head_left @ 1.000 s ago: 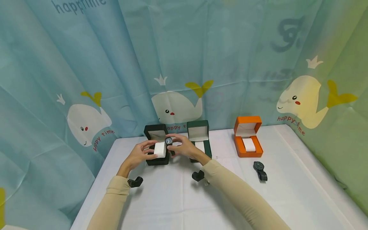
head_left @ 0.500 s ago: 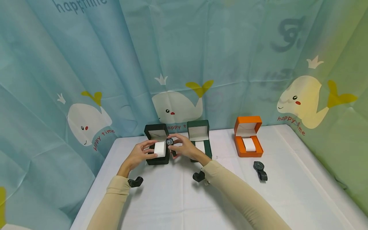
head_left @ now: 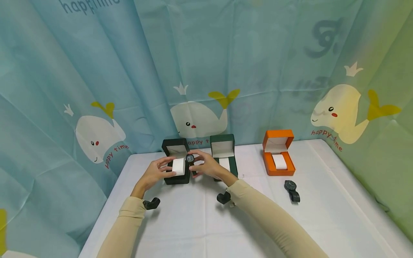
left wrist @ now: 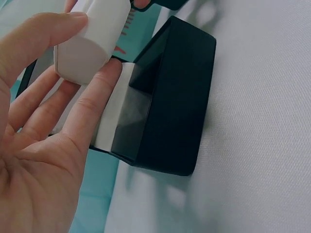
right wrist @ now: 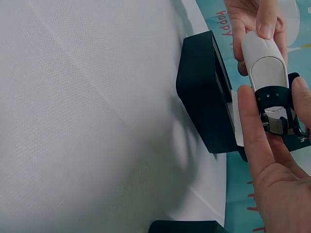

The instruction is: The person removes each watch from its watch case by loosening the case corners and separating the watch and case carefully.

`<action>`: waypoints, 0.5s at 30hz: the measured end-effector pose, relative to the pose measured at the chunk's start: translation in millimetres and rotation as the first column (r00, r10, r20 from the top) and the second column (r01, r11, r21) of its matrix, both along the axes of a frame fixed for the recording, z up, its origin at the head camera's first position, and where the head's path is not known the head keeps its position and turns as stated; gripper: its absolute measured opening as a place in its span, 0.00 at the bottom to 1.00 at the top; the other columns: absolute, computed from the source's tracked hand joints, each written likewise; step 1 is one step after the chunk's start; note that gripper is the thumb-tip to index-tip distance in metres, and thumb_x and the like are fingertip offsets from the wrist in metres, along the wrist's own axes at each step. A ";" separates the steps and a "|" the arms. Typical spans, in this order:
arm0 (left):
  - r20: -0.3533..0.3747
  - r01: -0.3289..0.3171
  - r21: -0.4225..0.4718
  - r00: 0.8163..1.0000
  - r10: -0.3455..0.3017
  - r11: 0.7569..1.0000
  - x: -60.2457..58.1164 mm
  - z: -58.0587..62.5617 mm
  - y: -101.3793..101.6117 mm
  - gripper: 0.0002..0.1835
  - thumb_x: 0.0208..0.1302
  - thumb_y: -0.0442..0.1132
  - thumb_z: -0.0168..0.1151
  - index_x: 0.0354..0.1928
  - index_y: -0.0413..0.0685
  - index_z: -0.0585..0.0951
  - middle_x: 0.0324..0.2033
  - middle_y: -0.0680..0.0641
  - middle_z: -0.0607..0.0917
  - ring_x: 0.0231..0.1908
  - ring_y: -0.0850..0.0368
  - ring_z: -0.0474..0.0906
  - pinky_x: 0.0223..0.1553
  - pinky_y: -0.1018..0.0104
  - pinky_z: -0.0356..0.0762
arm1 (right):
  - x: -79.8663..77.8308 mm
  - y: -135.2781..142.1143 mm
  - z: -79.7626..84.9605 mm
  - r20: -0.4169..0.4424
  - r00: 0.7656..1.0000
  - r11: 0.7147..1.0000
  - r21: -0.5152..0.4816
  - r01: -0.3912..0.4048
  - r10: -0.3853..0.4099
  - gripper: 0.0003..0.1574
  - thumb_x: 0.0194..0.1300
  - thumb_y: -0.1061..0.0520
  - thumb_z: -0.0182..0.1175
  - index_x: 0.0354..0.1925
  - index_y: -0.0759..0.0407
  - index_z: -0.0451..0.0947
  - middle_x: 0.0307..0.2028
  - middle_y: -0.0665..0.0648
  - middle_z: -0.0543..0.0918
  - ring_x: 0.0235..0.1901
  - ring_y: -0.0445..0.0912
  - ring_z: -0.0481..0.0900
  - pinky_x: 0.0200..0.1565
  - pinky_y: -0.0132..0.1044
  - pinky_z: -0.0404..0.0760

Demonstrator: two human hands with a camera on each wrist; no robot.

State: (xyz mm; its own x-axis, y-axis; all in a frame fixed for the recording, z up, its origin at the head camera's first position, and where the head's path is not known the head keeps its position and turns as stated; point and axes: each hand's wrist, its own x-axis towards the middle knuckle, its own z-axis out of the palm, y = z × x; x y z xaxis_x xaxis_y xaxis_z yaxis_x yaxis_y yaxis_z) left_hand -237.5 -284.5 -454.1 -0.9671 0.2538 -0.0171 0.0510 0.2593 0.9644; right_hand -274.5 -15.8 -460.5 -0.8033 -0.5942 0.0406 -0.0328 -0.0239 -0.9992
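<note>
My left hand pinches a white watch pillow between thumb and fingers, above the open black watch box. To its right, my right hand grips a black wristwatch whose dark strap is buckled into a loop. In the right wrist view, the strap lies at the near end of the pillow, the loop facing it. Whether the pillow's edge is inside the loop, I cannot tell. The left wrist view shows the pillow's flat end but hides most of the watch.
Right of the black box stands an open green watch box, partly behind my right hand. Farther right is an open orange box holding a white pillow. Another black watch lies before it on the white tablecloth. A curtain hangs behind.
Both hands stay over the black box with the pillow and the watch. They have shifted only slightly; the boxes and the watch on the table have not moved.
</note>
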 end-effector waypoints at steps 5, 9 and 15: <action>-0.003 -0.004 0.012 1.000 0.004 1.000 -0.7 0.4 -1.3 0.38 0.60 0.28 0.73 0.72 0.36 0.70 0.71 0.33 0.69 0.58 0.41 0.79 0.52 0.60 0.83 | 2.1 0.3 3.0 -0.014 1.000 1.000 0.004 0.006 -0.006 0.43 0.66 0.72 0.65 0.75 0.56 0.65 0.55 0.67 0.75 0.43 0.57 0.86 0.43 0.62 0.84; 0.012 -0.016 0.003 1.000 0.016 1.000 -1.0 0.3 -2.5 0.38 0.60 0.28 0.74 0.73 0.38 0.69 0.72 0.34 0.68 0.59 0.41 0.78 0.52 0.60 0.83 | 3.2 -0.2 2.4 -0.017 1.000 1.000 0.006 0.024 -0.024 0.44 0.65 0.72 0.66 0.75 0.56 0.65 0.53 0.68 0.74 0.43 0.61 0.85 0.42 0.61 0.85; 0.011 -0.028 -0.003 1.000 0.028 1.000 -1.9 0.1 -3.2 0.39 0.60 0.29 0.74 0.73 0.38 0.69 0.73 0.35 0.67 0.58 0.42 0.79 0.51 0.61 0.83 | 3.7 -1.7 -1.2 -0.047 0.998 0.998 0.030 0.053 -0.051 0.44 0.63 0.71 0.69 0.74 0.56 0.68 0.49 0.69 0.74 0.35 0.58 0.84 0.37 0.59 0.86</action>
